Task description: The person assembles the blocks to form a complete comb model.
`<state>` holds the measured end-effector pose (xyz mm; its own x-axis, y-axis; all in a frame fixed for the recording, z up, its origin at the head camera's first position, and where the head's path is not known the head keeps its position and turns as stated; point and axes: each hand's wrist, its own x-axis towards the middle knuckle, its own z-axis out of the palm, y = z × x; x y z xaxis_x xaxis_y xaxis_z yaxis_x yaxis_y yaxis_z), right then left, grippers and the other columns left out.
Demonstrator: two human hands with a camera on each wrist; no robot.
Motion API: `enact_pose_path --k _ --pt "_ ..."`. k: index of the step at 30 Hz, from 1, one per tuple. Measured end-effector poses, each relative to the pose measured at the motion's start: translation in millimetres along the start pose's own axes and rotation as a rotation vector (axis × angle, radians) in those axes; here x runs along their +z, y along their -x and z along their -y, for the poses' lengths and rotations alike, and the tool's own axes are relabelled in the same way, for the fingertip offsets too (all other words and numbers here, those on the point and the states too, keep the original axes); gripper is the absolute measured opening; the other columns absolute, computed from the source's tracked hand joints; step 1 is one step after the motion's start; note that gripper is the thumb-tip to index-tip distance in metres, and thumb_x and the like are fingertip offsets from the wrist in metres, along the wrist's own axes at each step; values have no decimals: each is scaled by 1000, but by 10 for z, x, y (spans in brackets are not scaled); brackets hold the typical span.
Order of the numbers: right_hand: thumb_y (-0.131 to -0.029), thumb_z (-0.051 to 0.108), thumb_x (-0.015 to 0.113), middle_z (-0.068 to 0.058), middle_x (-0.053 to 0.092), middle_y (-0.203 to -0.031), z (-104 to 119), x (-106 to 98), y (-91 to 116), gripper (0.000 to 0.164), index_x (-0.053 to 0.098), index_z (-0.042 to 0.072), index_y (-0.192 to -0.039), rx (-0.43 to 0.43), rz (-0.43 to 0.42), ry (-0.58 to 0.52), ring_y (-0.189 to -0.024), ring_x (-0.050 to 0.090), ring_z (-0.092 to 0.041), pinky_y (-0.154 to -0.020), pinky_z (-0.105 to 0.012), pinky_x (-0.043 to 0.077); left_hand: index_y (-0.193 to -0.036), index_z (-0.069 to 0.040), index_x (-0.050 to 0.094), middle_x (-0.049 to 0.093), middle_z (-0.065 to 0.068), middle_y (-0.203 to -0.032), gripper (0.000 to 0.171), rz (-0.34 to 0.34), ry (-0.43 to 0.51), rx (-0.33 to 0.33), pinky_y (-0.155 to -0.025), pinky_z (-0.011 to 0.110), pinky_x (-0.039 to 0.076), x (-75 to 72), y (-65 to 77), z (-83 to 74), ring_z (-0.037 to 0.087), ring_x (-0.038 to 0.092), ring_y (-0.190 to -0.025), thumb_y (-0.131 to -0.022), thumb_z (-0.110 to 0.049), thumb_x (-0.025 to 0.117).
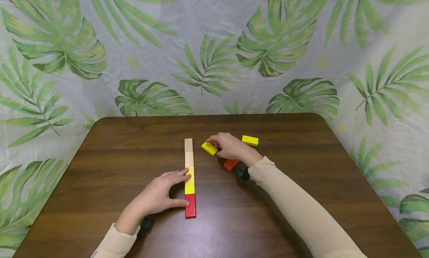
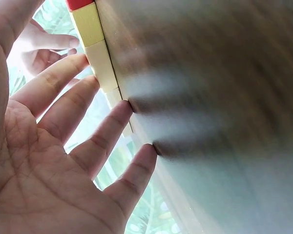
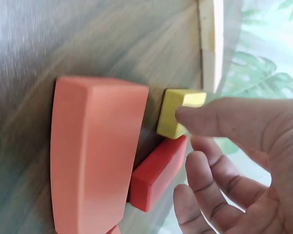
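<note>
A straight row of blocks runs away from me on the table, with a red block (image 1: 190,209) at the near end, a yellow block (image 1: 189,189) beside it, then plain wooden blocks (image 1: 188,145) towards the far end. My left hand (image 1: 164,193) rests along the row's left side, fingers spread and fairly straight, thumb at the red block. To the right of the row's far end, my right hand (image 1: 231,148) pinches a loose yellow block (image 1: 209,149) between thumb and index finger. The thumb (image 3: 200,117) presses its side in the right wrist view.
Under and beside my right hand lie an orange block (image 3: 97,156) and a red block (image 3: 158,175). Another yellow block (image 1: 250,140) sits farther right. The brown wooden table (image 1: 107,168) ends at a leaf-patterned cloth (image 1: 207,64) behind it.
</note>
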<state>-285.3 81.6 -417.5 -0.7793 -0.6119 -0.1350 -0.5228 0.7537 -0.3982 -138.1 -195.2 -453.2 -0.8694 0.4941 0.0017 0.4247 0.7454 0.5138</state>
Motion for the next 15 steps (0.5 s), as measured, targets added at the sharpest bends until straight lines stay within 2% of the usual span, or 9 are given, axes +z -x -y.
enact_pose_path --k 6,15 --pt "-93 -2 74 -10 64 -113 -33 29 -108 64 60 15 -153 -7 46 23 -99 57 -22 -85 -33 51 -149 -15 66 53 6 -164 77 -7 2 -1 -116 62 46 12 21 9 36 55 -147 -84 -45 92" --pt "-93 2 77 -9 61 -110 -36 43 -182 67 58 16 -156 14 71 46 -97 53 -22 -84 -32 47 -150 -17 65 52 3 -166 77 -8 3 3 -115 64 45 7 4 16 36 54 -147 -84 -46 92"
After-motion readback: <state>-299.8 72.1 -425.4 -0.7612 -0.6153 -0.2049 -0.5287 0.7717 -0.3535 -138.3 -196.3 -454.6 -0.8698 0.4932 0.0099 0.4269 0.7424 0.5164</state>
